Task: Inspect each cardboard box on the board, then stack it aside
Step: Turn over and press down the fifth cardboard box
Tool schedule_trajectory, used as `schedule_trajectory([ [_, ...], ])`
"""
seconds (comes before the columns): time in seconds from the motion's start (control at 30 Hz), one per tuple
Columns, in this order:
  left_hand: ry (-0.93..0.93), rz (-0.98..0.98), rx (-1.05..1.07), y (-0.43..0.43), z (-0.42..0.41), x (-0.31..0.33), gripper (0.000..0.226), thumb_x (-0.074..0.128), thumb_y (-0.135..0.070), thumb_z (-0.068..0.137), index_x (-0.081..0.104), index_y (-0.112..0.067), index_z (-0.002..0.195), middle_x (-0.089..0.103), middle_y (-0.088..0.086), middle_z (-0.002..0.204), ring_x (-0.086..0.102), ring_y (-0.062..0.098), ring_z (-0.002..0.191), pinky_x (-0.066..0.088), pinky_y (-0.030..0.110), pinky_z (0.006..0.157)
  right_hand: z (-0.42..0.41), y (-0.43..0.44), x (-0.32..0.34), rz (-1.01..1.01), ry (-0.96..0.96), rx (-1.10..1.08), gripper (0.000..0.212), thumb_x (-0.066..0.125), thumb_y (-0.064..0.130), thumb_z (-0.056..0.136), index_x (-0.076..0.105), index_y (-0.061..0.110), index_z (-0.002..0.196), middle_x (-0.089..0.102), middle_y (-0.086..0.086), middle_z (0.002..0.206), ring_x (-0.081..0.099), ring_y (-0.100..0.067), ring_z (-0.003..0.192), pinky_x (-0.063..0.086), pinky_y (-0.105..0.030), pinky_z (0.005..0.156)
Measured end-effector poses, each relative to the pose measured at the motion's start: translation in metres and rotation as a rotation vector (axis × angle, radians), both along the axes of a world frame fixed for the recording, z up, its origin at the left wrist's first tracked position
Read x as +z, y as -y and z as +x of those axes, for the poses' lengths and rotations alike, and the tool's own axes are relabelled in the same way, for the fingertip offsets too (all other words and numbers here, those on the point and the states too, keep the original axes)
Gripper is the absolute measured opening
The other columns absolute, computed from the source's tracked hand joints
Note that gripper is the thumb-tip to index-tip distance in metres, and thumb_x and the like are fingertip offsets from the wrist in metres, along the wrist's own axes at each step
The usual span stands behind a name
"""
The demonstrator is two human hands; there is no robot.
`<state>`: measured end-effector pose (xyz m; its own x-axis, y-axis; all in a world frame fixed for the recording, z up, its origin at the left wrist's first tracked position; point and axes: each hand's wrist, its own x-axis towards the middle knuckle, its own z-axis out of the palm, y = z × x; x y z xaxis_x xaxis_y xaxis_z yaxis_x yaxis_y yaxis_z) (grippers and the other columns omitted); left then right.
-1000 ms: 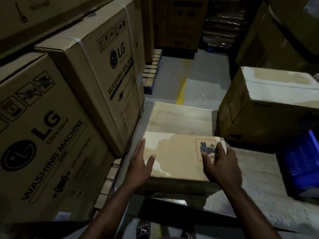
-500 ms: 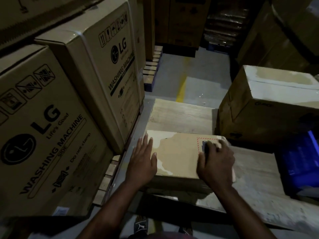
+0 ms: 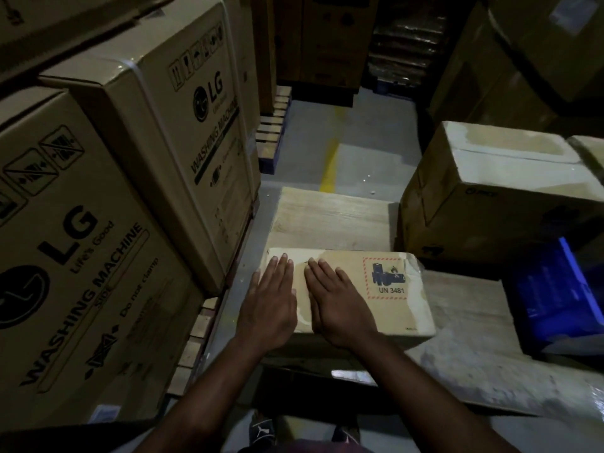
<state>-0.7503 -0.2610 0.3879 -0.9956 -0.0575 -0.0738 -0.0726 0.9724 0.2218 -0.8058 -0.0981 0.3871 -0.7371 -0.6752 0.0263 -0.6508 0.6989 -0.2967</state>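
Left: washing-machine cartons (image 3: 108, 243) stacked close to the board's edge.
Left hand (image 3: 269, 308): flat, fingers straight, palm down on the flat cardboard box (image 3: 415, 308); grips nothing.
Right hand (image 3: 340, 305): just beside it, also flat on the lid, holding nothing.
The box lies on the near part of the wooden board (image 3: 330, 217); its far right corner is crumpled.
Right: larger box (image 3: 490, 204).
Risk: a lift by the weak corner could tear it, and the UN 3481 label (image 3: 387, 279) suggests a drop would matter.
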Motion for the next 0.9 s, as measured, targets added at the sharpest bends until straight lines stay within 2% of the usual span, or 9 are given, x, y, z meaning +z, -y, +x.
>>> schedule_trajectory([
  [0.2, -0.005, -0.041, -0.025, -0.012, -0.005, 0.011, 0.08, -0.017, -0.043, 0.086, -0.004, -0.013, 0.158, -0.009, 0.004, 0.167, -0.011, 0.02, 0.153, -0.003, 0.045, 0.124, 0.0, -0.017, 0.005, -0.127, 0.088, -0.072, 0.058, 0.037, 0.036, 0.105, 0.028, 0.012, 0.157, 0.021, -0.006, 0.166, 0.014, -0.019, 0.154, 0.006, -0.032, 0.125],
  [0.3, -0.028, 0.019, -0.112, -0.031, -0.014, 0.008, 0.077, -0.014, -0.042, 0.088, -0.003, -0.013, 0.159, -0.008, 0.004, 0.167, -0.012, 0.018, 0.153, -0.005, 0.041, 0.124, -0.003, -0.042, 0.003, -0.102, 0.077, -0.166, 0.061, 0.032, 0.038, 0.103, 0.029, 0.012, 0.158, 0.02, -0.006, 0.166, 0.015, -0.021, 0.154, 0.015, -0.041, 0.126],
  [0.4, -0.038, 0.031, -0.181, -0.044, -0.018, 0.002, 0.072, -0.006, -0.041, 0.093, 0.001, -0.014, 0.159, -0.005, 0.002, 0.167, -0.011, 0.016, 0.153, -0.006, 0.037, 0.124, -0.008, -0.066, -0.007, -0.044, 0.034, -0.235, 0.06, 0.039, 0.028, 0.102, 0.028, 0.009, 0.157, 0.02, -0.009, 0.166, 0.012, -0.026, 0.155, 0.017, -0.046, 0.126],
  [0.47, -0.049, 0.042, -0.186, -0.044, -0.018, 0.0, 0.069, -0.002, -0.04, 0.096, 0.003, -0.014, 0.16, -0.004, 0.002, 0.167, -0.01, 0.015, 0.153, -0.007, 0.034, 0.124, -0.009, -0.07, -0.011, -0.043, 0.012, -0.258, 0.059, 0.031, 0.03, 0.102, 0.03, 0.008, 0.157, 0.022, -0.01, 0.165, 0.012, -0.027, 0.155, 0.012, -0.041, 0.126],
  [0.6, -0.067, 0.038, -0.204, -0.041, -0.02, -0.002, 0.066, 0.004, -0.038, 0.098, 0.009, -0.013, 0.16, 0.002, 0.002, 0.167, -0.005, 0.015, 0.154, -0.003, 0.034, 0.124, -0.01, -0.066, -0.011, -0.01, 0.031, -0.255, 0.064, 0.026, 0.03, 0.098, 0.022, 0.008, 0.159, 0.014, -0.009, 0.167, 0.004, -0.025, 0.156, 0.006, -0.04, 0.127],
  [0.7, -0.075, 0.035, -0.199, -0.04, -0.02, -0.004, 0.066, 0.007, -0.038, 0.099, 0.012, -0.013, 0.159, 0.005, 0.002, 0.167, -0.001, 0.015, 0.154, 0.001, 0.035, 0.125, -0.01, -0.067, -0.011, -0.055, 0.024, -0.248, 0.066, 0.017, 0.034, 0.098, 0.027, 0.008, 0.158, 0.019, -0.01, 0.166, 0.01, -0.025, 0.155, 0.01, -0.041, 0.127],
  [0.77, -0.078, 0.031, -0.194, -0.04, -0.019, -0.004, 0.067, 0.006, -0.039, 0.098, 0.012, -0.013, 0.159, 0.005, 0.001, 0.167, -0.001, 0.015, 0.154, 0.001, 0.034, 0.125, -0.01, -0.069, -0.009, -0.126, 0.045, -0.245, 0.062, 0.022, 0.033, 0.1, 0.032, 0.007, 0.156, 0.024, -0.01, 0.165, 0.014, -0.025, 0.154, 0.015, -0.043, 0.126],
  [0.83, -0.073, 0.043, -0.167, -0.044, -0.019, -0.001, 0.07, 0.004, -0.041, 0.096, 0.011, -0.014, 0.159, 0.003, 0.0, 0.167, -0.001, 0.015, 0.154, 0.0, 0.035, 0.125, -0.009, -0.073, -0.001, -0.234, 0.089, -0.249, 0.055, 0.035, 0.025, 0.102, 0.036, 0.007, 0.154, 0.027, -0.009, 0.163, 0.015, -0.019, 0.153, 0.015, -0.04, 0.126],
  [0.9, -0.064, 0.081, -0.157, -0.053, -0.022, 0.006, 0.069, 0.007, -0.042, 0.096, 0.008, -0.014, 0.159, 0.002, 0.001, 0.167, -0.004, 0.013, 0.154, -0.001, 0.036, 0.125, -0.012, -0.082, 0.006, -0.293, 0.077, -0.26, 0.056, 0.04, 0.023, 0.1, 0.036, 0.008, 0.154, 0.028, -0.01, 0.163, 0.015, -0.016, 0.151, 0.014, -0.035, 0.125],
])
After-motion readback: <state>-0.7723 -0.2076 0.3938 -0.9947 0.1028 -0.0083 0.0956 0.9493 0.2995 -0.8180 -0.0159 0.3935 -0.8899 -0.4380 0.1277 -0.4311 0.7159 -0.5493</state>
